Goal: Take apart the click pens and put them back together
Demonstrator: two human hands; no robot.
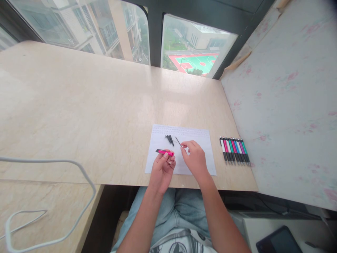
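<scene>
My left hand (162,169) is closed on a pink pen barrel (168,153) with a dark clip end pointing left. My right hand (194,156) pinches one end of a thin dark pen refill (178,141) between thumb and fingertips, the other end slanting up to the left. Both hands are over a sheet of paper (158,138) with rows of faint writing at its top. Several short black pen parts (170,139) lie together on the sheet, just beyond the pink barrel and left of the refill.
A row of several pens (235,151) in mixed colours with black grips lies to the right, beside the flowered wall (284,105). A white cable (86,175) loops across the left side. The desk's front edge runs just above my lap; windows (195,45) stand behind the desk.
</scene>
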